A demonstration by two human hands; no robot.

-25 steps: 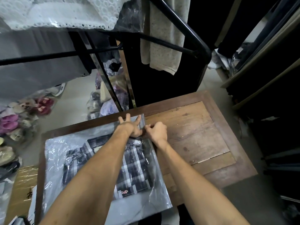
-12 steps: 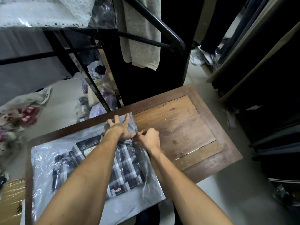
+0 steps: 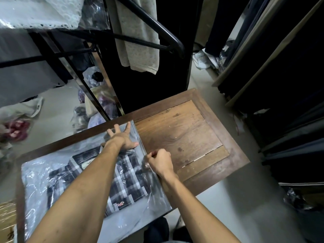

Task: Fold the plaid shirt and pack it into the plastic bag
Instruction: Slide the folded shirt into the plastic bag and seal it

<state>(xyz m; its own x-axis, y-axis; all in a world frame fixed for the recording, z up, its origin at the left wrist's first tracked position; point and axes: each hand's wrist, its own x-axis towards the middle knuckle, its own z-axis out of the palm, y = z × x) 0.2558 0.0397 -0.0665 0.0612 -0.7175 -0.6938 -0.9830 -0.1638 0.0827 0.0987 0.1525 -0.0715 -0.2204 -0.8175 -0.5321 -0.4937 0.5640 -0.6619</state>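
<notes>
Wooden table (image 3: 192,137), pale floor (image 3: 236,207), perhaps wardrobes (image 3: 280,76)

1. Left hand (image 3: 122,139): flat, palm down, fingers spread and extended away from the body. Thumb points toward the right hand.
2. Left forearm: bare, reaching forward from the lower left on a diagonal, wrist straight.
3. Right hand (image 3: 160,161): curled into a loose fist, knuckles up, thumb and forefinger pinched together at the side facing the left hand.
4. Right forearm: bare, entering from the lower right, wrist slightly bent.
5. The hands are near each other, not touching.
</notes>
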